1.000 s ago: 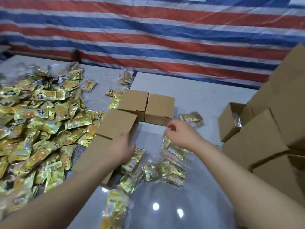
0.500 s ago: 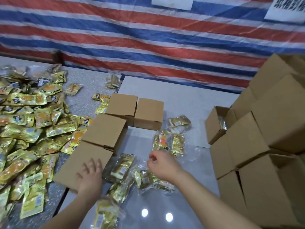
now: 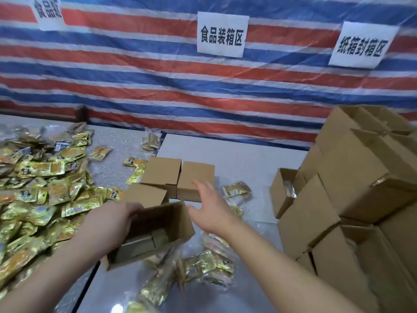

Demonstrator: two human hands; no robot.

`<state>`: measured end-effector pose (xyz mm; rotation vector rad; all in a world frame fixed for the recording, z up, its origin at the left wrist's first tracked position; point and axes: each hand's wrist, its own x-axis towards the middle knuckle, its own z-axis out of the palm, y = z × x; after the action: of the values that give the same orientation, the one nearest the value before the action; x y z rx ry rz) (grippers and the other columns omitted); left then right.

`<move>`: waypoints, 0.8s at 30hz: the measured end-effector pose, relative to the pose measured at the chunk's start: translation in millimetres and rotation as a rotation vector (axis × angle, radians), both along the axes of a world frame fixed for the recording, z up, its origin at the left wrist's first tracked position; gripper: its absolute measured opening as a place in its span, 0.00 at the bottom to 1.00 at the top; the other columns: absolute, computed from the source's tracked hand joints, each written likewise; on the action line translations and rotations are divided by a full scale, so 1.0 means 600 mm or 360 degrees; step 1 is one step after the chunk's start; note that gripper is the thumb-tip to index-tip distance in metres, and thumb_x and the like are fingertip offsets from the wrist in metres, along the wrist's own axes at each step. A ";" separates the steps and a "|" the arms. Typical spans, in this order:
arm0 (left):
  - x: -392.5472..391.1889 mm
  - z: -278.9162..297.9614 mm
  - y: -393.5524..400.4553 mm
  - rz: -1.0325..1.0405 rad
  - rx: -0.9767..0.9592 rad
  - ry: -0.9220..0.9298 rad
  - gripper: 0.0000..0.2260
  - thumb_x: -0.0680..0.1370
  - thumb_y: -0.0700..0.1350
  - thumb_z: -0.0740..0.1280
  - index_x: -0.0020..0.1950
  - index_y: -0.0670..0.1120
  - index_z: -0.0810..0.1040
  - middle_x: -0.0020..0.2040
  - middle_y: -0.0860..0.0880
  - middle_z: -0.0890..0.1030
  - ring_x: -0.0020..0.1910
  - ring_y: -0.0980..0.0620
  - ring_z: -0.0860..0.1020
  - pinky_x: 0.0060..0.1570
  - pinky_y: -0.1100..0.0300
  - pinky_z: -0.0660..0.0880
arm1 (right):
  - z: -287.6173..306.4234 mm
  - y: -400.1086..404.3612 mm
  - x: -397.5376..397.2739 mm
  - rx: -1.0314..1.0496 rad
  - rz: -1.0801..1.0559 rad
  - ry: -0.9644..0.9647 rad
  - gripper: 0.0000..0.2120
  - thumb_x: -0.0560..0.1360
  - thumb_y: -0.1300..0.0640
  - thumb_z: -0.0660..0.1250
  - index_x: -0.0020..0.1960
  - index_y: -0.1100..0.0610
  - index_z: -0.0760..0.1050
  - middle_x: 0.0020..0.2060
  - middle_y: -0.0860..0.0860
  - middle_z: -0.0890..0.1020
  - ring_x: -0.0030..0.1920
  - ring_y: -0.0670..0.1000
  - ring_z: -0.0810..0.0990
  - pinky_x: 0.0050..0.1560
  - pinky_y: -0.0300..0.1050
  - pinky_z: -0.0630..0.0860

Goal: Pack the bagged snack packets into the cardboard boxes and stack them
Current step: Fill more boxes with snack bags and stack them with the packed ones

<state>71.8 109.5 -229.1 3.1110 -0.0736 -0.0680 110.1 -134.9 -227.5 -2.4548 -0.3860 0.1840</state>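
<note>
**Cardboard box comes up off the surface, open end toward the packer**

Cardboard is in play now: the left hand (image 3: 112,224) has lifted the open box (image 3: 155,231) that lay flat half a second ago, fingers curled over its far left edge, tilting its empty mouth toward the camera. The right hand (image 3: 212,208), which was down among the bagged packets, has risen and spreads flat, fingers straight, holding nothing, just right of the box's rim. That reads as the start of a fresh fill: box readied first, packets next. The bagged snack packets (image 3: 203,267) lie on the glossy surface (image 3: 237,297) near and below the box, with a much bigger loose heap (image 3: 40,195) spread to the left. Three closed boxes (image 3: 178,177) sit just beyond the hands. On the right stands the stack of boxes (image 3: 352,199), some with flaps open. Next, I'd judge, the free hand drops for a bundle.
</note>
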 end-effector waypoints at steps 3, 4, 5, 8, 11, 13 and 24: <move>0.003 0.018 -0.074 -0.0253 -0.0270 0.0036 0.11 0.82 0.51 0.61 0.62 0.60 0.78 0.58 0.57 0.82 0.58 0.52 0.79 0.52 0.60 0.73 | 0.036 -0.039 -0.003 -0.0161 0.0059 -0.0163 0.30 0.75 0.53 0.63 0.76 0.51 0.64 0.72 0.50 0.69 0.72 0.54 0.67 0.73 0.52 0.65; 0.003 0.017 -0.099 -0.0310 -0.0374 0.0070 0.11 0.82 0.50 0.61 0.62 0.59 0.78 0.58 0.58 0.81 0.58 0.53 0.78 0.52 0.60 0.72 | 0.043 -0.056 -0.008 -0.0242 0.0062 -0.0159 0.27 0.74 0.53 0.61 0.73 0.51 0.68 0.68 0.51 0.73 0.68 0.55 0.71 0.69 0.52 0.69; 0.002 0.014 -0.123 -0.0359 -0.0476 0.0093 0.10 0.83 0.50 0.62 0.61 0.58 0.79 0.58 0.58 0.81 0.58 0.54 0.77 0.52 0.61 0.72 | 0.048 -0.075 -0.017 -0.0297 0.0056 -0.0128 0.24 0.74 0.52 0.60 0.70 0.50 0.72 0.64 0.51 0.77 0.64 0.55 0.75 0.64 0.51 0.73; -0.003 -0.008 -0.187 -0.0476 -0.0682 0.0123 0.08 0.82 0.48 0.62 0.57 0.57 0.80 0.54 0.57 0.82 0.56 0.55 0.77 0.52 0.61 0.72 | 0.042 -0.133 -0.052 -0.0401 0.0079 -0.0028 0.16 0.72 0.47 0.57 0.57 0.46 0.76 0.49 0.48 0.82 0.50 0.54 0.79 0.46 0.47 0.74; -0.011 -0.034 -0.239 -0.0572 -0.0738 0.0113 0.08 0.82 0.49 0.62 0.58 0.57 0.79 0.54 0.58 0.82 0.56 0.57 0.77 0.45 0.72 0.67 | 0.016 -0.194 -0.085 -0.0553 0.0104 -0.0093 0.07 0.71 0.48 0.58 0.47 0.48 0.71 0.46 0.48 0.80 0.48 0.53 0.78 0.44 0.47 0.73; -0.018 -0.051 -0.266 -0.0633 -0.0771 0.0161 0.09 0.82 0.51 0.62 0.60 0.58 0.79 0.56 0.60 0.81 0.57 0.58 0.76 0.49 0.71 0.67 | -0.007 -0.228 -0.102 -0.0604 0.0102 -0.0066 0.01 0.74 0.52 0.59 0.44 0.47 0.68 0.46 0.49 0.79 0.48 0.53 0.77 0.43 0.46 0.70; -0.102 -0.199 -0.314 -0.0510 -0.0863 0.0472 0.09 0.78 0.53 0.67 0.52 0.50 0.83 0.51 0.54 0.84 0.53 0.57 0.78 0.53 0.66 0.71 | -0.179 -0.253 -0.219 -0.0627 -0.0118 0.0318 0.10 0.78 0.56 0.58 0.57 0.56 0.73 0.57 0.55 0.75 0.61 0.54 0.72 0.55 0.46 0.70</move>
<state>10.9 -79.1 -348.2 2.4909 -0.4906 -0.4340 -21.1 -286.5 -335.0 -2.7963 -0.1829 0.5116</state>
